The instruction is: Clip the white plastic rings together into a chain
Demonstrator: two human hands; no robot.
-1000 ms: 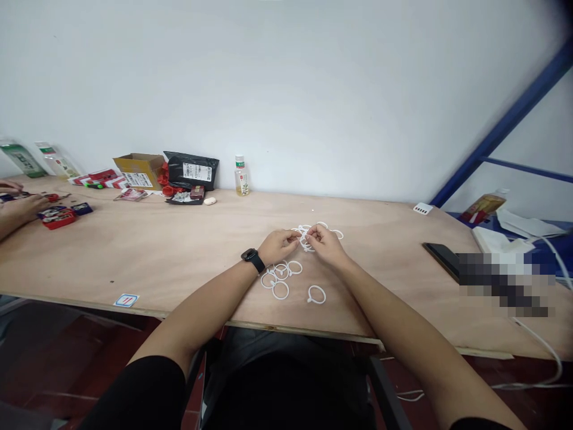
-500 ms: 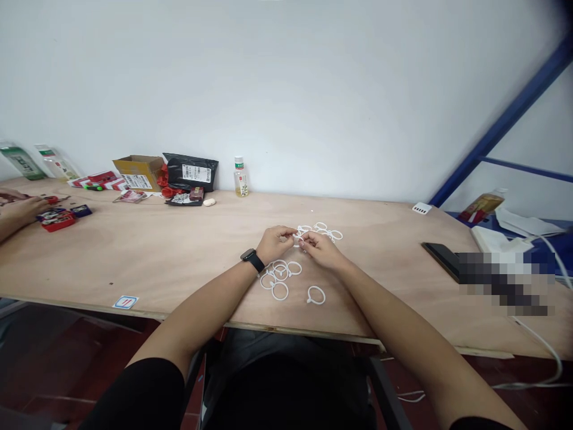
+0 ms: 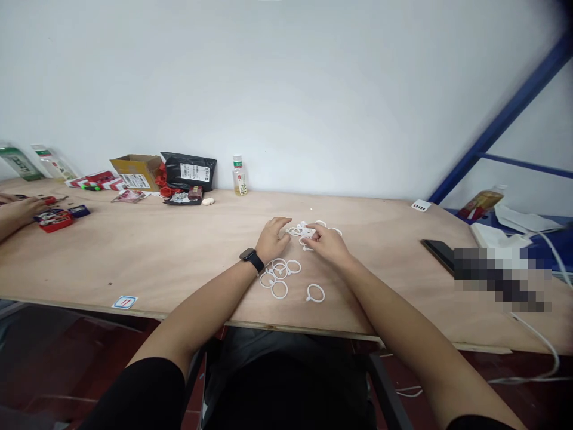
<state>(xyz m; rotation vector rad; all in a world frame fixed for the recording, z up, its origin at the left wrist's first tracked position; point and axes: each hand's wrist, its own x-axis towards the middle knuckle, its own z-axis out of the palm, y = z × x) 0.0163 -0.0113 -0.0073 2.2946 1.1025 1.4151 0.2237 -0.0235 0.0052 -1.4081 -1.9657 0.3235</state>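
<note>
White plastic curtain rings, each with a small eyelet, lie in a loose pile (image 3: 301, 230) on the wooden table (image 3: 188, 251). At the pile's left edge is my left hand (image 3: 271, 241), thumb and fingers apart and holding nothing. Over the right side of the pile rests my right hand (image 3: 330, 243), its thumb and forefinger spread around some rings without closing on them; it hides part of the pile. Closer to me, several overlapping rings form a cluster (image 3: 280, 298). One separate ring (image 3: 324, 294) lies to its right.
A bottle (image 3: 240, 179), a black parcel bag (image 3: 190, 170) and an open cardboard box (image 3: 134, 170) stand along the wall. Far left, another person's hand (image 3: 20, 209) is beside red and blue boxes (image 3: 56, 222). A dark flat device (image 3: 436, 254) lies at the right.
My hands have moved apart from their pinch over the pile, and the fingers have opened. The rings between them now lie on the pile. The near cluster and separate ring stay put.
</note>
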